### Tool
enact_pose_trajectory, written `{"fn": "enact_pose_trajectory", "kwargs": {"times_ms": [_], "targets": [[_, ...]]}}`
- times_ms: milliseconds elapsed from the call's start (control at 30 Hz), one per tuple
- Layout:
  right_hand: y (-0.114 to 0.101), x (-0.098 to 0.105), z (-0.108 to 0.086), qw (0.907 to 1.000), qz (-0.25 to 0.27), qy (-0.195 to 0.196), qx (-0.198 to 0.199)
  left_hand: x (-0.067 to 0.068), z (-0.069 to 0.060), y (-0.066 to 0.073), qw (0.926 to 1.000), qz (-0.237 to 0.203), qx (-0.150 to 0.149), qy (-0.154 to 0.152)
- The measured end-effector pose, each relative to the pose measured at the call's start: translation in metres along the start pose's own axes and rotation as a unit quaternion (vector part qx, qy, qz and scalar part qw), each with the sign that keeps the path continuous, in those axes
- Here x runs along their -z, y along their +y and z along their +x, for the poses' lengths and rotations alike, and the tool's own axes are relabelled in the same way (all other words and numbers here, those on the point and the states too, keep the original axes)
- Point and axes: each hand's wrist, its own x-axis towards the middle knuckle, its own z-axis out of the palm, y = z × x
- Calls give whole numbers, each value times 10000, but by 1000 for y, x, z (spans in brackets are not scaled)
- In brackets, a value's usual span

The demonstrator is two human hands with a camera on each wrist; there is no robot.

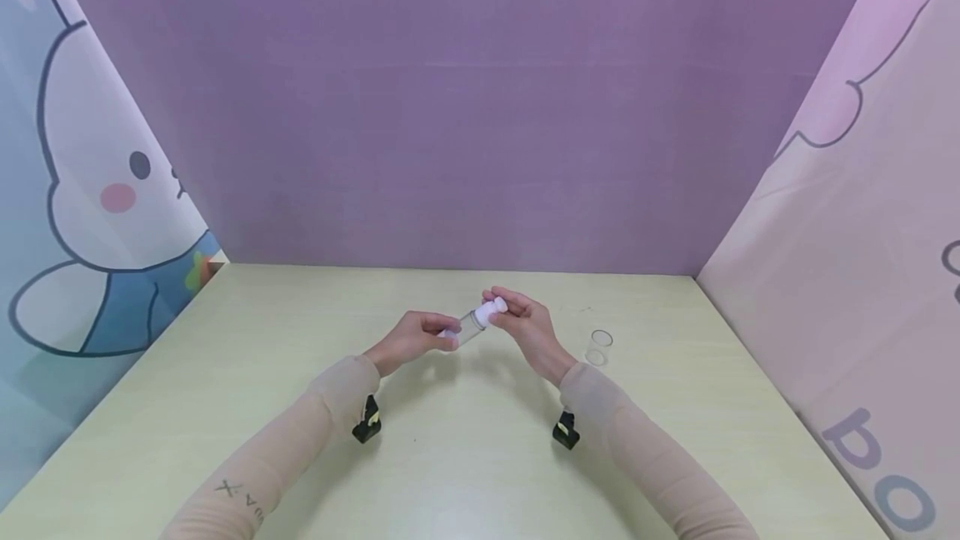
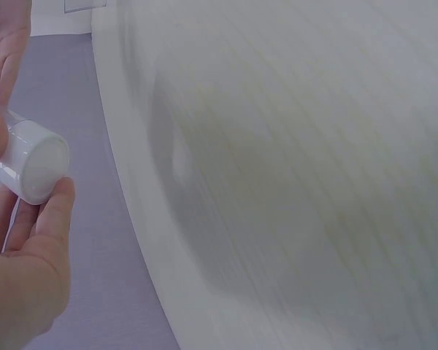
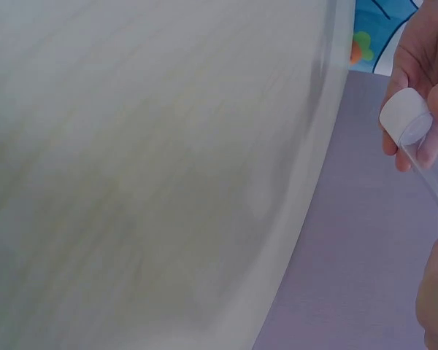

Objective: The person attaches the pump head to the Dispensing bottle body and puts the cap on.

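A small clear bottle (image 1: 468,328) with white parts at both ends is held tilted above the table, between the two hands. My left hand (image 1: 409,342) grips its lower end, a thick white round base (image 2: 45,166), between thumb and fingers. At the upper end, my right hand (image 1: 531,333) pinches the white top (image 1: 489,310), which looks like a pump or spray head. The bottle's see-through wall (image 3: 428,172) shows between the hands in the right wrist view. There, the right hand is mostly cut off by the frame edge.
A clear, hollow cylinder (image 1: 599,347), like a transparent cap, stands on the pale table (image 1: 465,457) right of the right hand. A purple panel (image 1: 480,107) rises behind the table. Printed cloths hang at the left (image 1: 112,190) and right (image 1: 847,257).
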Motion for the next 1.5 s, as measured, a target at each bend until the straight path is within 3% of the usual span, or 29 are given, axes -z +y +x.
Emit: {"fn": "enact_pose_trajectory", "kwargs": {"times_ms": [267,467,1500], "targets": [[-1,1,-2,9995,97,-285,72,0,0,1,10000,3,9,-10],[-2,0,-1,9997,-152,-164,66,0,-2,3,10000,3,-11,-55],[4,-1,1,9991,-284,271,-131,0,-4,-1,10000,-2,-7,-12]]}}
